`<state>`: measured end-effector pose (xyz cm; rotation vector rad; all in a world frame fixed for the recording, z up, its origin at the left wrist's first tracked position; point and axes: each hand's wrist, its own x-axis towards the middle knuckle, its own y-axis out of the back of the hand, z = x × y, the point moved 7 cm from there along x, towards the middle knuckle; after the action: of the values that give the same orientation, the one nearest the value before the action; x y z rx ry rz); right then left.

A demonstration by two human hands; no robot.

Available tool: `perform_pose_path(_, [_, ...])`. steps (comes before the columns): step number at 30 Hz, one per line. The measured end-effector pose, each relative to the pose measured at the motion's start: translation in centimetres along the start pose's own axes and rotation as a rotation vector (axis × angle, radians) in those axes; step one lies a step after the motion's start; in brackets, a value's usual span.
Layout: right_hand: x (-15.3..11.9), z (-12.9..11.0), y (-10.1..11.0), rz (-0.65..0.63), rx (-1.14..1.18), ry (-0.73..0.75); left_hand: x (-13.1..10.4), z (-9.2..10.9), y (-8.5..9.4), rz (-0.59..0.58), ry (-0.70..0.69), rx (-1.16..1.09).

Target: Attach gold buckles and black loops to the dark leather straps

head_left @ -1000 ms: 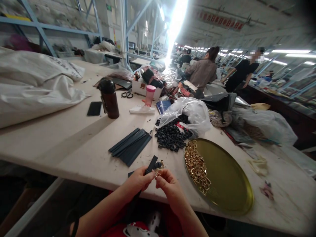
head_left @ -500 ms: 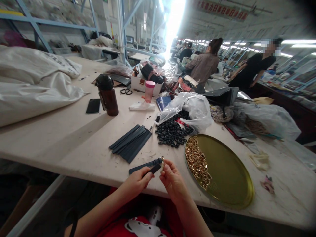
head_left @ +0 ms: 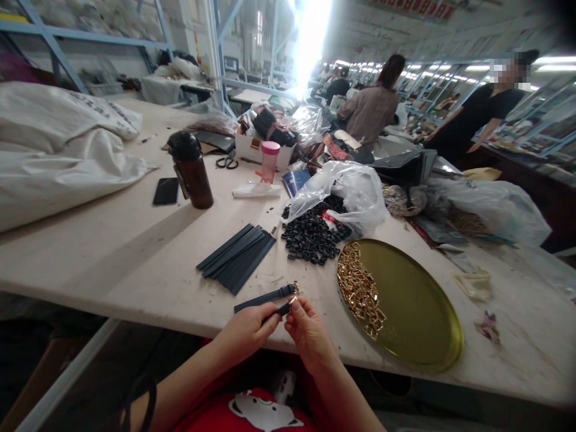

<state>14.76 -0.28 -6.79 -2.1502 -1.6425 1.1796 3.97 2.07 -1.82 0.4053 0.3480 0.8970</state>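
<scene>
My left hand pinches a dark strap near its end, close to the front edge of the table. At that end my right hand grips a small gold buckle between thumb and fingers; whether the strap passes through it is too small to tell. Just beyond my hands lies another dark strap with a gold buckle at its right end. A fanned stack of dark straps rests farther back. Many gold buckles cover the left side of a round gold tray to my right.
Black loops lie heaped by a clear plastic bag. Behind the straps stand a brown bottle and a pink-lidded cup, with a phone and scissors nearby. A white sack covers the left. Two people stand beyond the table.
My right hand has drawn slightly down and left, and the gold buckle now sits at the end of the held strap. The second strap's buckle shows more clearly.
</scene>
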Motion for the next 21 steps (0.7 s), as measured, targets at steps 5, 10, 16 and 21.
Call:
perform_pose_path(5, [0.0, 0.5, 0.4, -0.009, -0.079, -0.02, -0.2, 0.0, 0.1, -0.032, -0.035, 0.075])
perform_pose_path(10, [-0.6, -0.6, -0.4, -0.081, -0.453, 0.162, 0.0, 0.9, 0.1, -0.029, -0.056, 0.028])
perform_pose_path(16, [-1.2, -2.4, 0.2, 0.053, -0.434, 0.372, -0.1, -0.1, -0.5, -0.058, 0.055, 0.067])
perform_pose_path(21, [-1.5, -1.9, -0.3, 0.006, -0.499, 0.36, -0.3, -0.2, -0.6, -0.019, 0.04, -0.048])
